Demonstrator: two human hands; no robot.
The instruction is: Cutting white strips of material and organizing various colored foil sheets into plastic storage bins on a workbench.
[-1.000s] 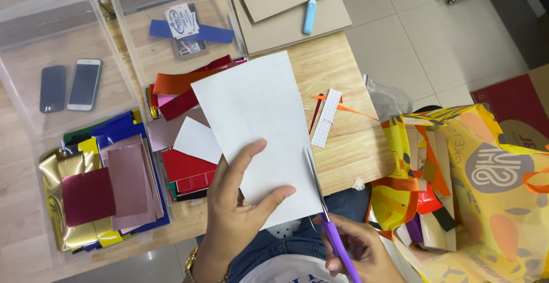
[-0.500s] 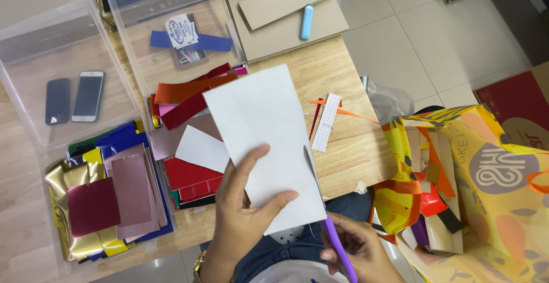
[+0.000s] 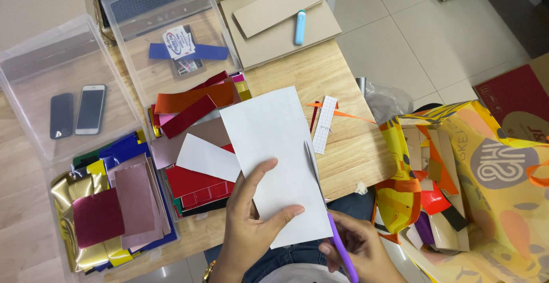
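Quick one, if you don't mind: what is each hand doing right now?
Left hand: closed on the white sheet of paper, thumb on top.
Right hand: closed around the purple-handled scissors, blade along the paper's right edge.

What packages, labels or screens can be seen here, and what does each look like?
Two phones: in the left clear box, flat rectangles, dark and silver.
Label card: in the middle clear box, white with red and blue print.
Printed bag: right, on the floor, yellow and orange.
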